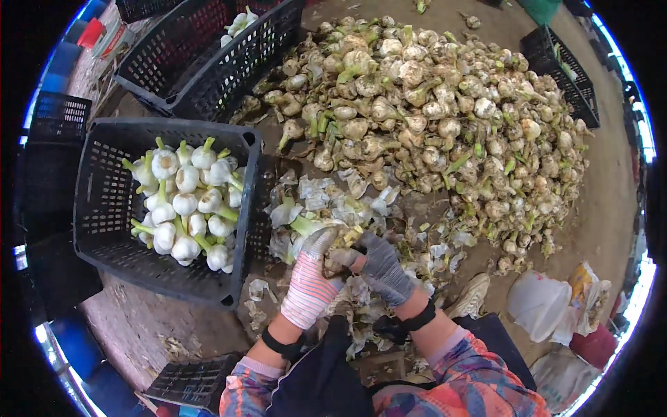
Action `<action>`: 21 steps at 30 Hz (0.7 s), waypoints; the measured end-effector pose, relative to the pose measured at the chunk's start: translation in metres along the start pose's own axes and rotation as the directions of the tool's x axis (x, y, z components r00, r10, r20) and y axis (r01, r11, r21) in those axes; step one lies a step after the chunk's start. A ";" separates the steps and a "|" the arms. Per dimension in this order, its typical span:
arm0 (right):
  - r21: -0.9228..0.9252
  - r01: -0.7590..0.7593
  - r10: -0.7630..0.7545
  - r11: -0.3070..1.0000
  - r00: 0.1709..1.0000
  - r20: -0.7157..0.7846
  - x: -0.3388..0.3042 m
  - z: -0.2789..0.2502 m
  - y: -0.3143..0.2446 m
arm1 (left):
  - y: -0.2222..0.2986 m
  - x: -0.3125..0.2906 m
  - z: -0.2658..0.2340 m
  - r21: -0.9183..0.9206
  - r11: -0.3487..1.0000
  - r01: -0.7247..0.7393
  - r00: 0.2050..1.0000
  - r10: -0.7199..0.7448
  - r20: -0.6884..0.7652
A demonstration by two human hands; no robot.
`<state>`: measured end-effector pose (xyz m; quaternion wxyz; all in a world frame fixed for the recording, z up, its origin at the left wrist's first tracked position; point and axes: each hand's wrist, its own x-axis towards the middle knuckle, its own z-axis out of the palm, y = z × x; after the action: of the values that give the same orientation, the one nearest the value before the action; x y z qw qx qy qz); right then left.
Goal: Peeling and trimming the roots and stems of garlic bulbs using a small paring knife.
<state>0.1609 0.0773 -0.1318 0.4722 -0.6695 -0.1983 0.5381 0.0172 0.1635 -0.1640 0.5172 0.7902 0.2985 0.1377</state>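
A garlic bulb with a yellowish-green stem [346, 238] is between my two hands, low in the middle, its body mostly covered by the gloves. My left hand [311, 283], in a pink-and-white striped glove with grey fingers, is closed around it from the left. From the right, my right hand [383, 271], in a grey glove, closes its fingers against the same bulb. Peeled garlic skins [319, 194] lie on the floor just beyond my hands. To the left, a black plastic crate [104, 243] holds several clean white garlic bulbs [185, 204] with short green stems.
A large heap of unpeeled, soil-stained garlic [445, 118] covers the floor ahead. Behind the crate stands another black crate [236, 73] with a few white bulbs. More black crates [566, 83] stand at the far right and near left [191, 382]. White plastic bags [538, 302] lie at right.
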 end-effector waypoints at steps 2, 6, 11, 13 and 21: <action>0.045 0.014 -0.014 0.999 1.000 0.007 -0.002 -0.001 -0.005 | 0.014 0.006 -0.009 0.176 0.979 -0.103 0.995 0.103 0.013; -0.017 -0.038 0.039 0.999 0.997 0.065 -0.002 -0.003 0.011 | 0.016 0.000 -0.012 0.166 0.985 -0.040 0.999 0.036 0.028; 0.298 -0.127 0.079 0.946 0.982 0.169 -0.002 -0.010 0.024 | 0.016 -0.001 -0.019 0.112 0.994 -0.016 0.998 0.009 0.064; 0.316 -0.103 0.059 0.943 0.987 0.147 -0.005 -0.010 0.024 | 0.012 -0.004 -0.017 0.002 1.000 0.008 0.998 -0.008 0.070; -0.415 0.445 -0.524 0.794 0.846 -0.095 0.001 0.000 0.051 | -0.011 -0.001 -0.026 -0.822 0.146 0.550 0.816 -0.306 0.491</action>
<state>0.1489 0.0533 -0.1757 0.4747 -0.7255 -0.4136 0.2780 -0.0010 0.1854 -0.1623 0.9226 0.2178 0.3146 0.0492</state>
